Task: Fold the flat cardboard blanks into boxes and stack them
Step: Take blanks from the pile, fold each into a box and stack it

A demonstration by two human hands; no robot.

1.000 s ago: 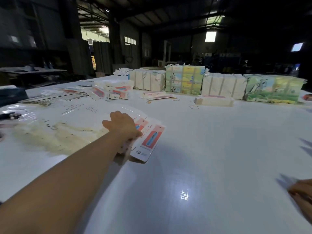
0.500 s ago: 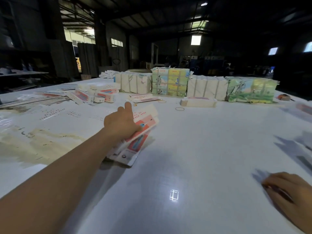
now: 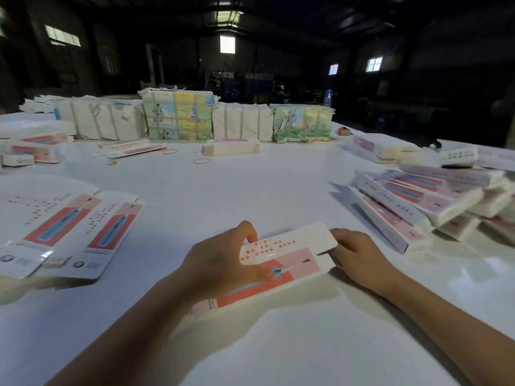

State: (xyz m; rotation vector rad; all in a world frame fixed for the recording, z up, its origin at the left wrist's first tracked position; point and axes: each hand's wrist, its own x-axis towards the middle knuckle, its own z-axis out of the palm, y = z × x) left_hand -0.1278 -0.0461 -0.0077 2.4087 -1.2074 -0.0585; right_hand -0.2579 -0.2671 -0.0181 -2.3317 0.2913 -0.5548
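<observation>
Gripping one cardboard blank between them, both hands meet low over the middle of the white table. The left hand curls round the blank's near-left part, its thumb lying across the printed red and pink face and its fingers bent over the far edge. The right hand holds the blank's right end, fingers tucked round the white rounded flap there. The blank is tilted, its right end raised and its lower left end close to the tabletop. To the left, well apart from the hands, more flat blanks lie fanned out on the table with the same red and pink print facing up. To the right sits a loose heap of folded boxes, leaning on one another at slanted angles. Along the far side of the table stands a row of strapped bundles, some white and some with colourful pictures, with a small white stack just in front of them. A few rubber bands lie near that stack. Behind the table the hall is dark, with small bright windows.
</observation>
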